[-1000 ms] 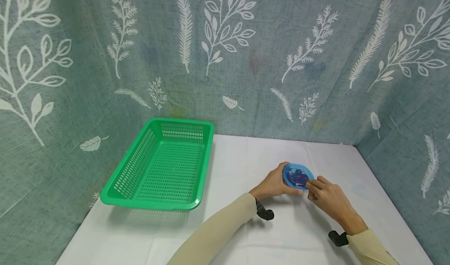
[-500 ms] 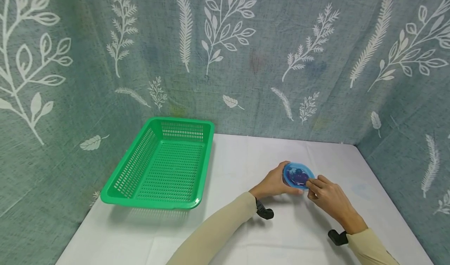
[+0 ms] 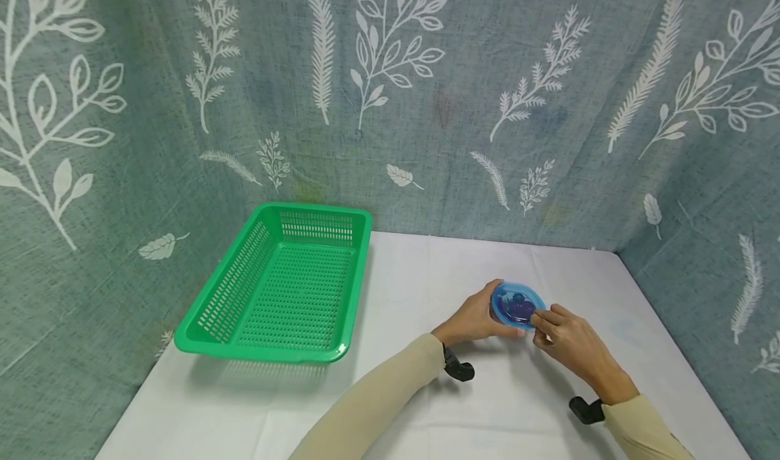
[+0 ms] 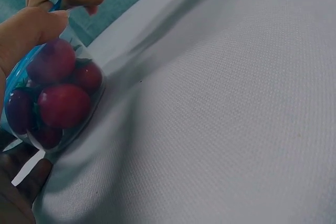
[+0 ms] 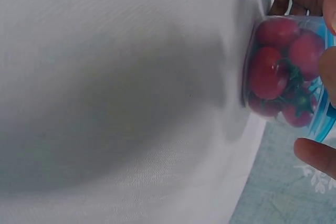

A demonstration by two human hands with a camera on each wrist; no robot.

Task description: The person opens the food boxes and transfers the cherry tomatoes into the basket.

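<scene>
Left hand (image 3: 477,319) gripping clear container (image 5: 313,23) of red tomatoes (image 5: 268,72), right hand (image 3: 574,346) pinching edge of blue lid (image 3: 515,303)

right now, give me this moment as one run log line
left hand: grips clear tub of red tomatoes | right hand: pinches edge of blue lid | green basket: left of both hands

Fingers (image 4: 35,179) round tub (image 4: 19,72); tomatoes (image 4: 64,106) inside

The bare left hand (image 3: 477,316) is held with thumb and fingers parted; the bare right hand (image 3: 569,341) is turned inward, its fingers curled. Both forearms (image 3: 380,399) (the left shown at greater length) are covered by beige cloth sleeves (image 3: 642,429).
</scene>
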